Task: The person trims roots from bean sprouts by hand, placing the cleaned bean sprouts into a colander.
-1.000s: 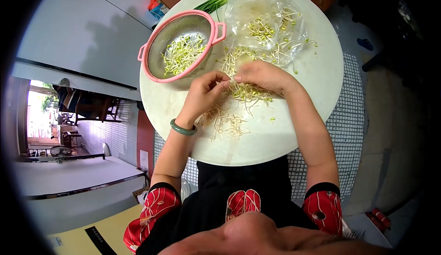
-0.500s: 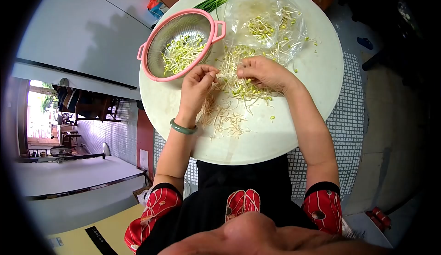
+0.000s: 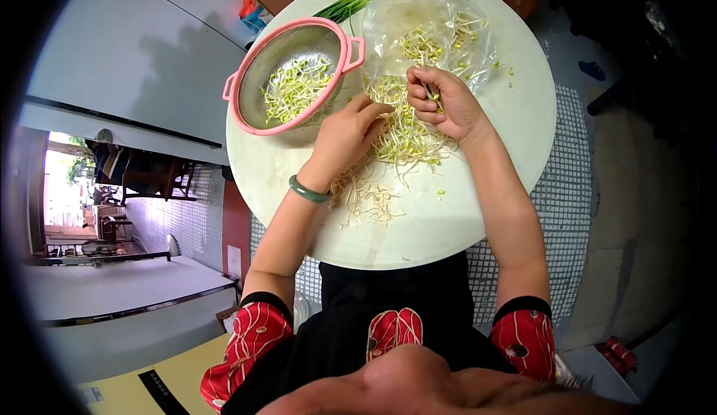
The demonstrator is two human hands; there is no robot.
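My right hand (image 3: 446,105) is closed around a few bean sprouts (image 3: 433,95), whose stems and yellow-green heads show between the curled fingers. It hovers over the right side of a loose pile of sprouts (image 3: 405,140) on the round white table (image 3: 448,221). At the pile's left edge is my left hand (image 3: 347,135), palm down, with thumb and forefinger apart; its other fingers are partly hidden. A green bangle (image 3: 308,192) circles the left wrist. Below that hand lies a scatter of thin brownish root ends (image 3: 370,202).
A pink-rimmed mesh colander (image 3: 287,49) holding sprouts (image 3: 297,94) stands left of the pile. Behind the pile lies a clear plastic bag (image 3: 385,30) with more sprouts inside. Green onions (image 3: 351,2) rest at the table's far edge.
My left hand has moved right to the pile, and its pinch has loosened. My right hand has lifted slightly away and turned, showing curled fingers around sprouts.
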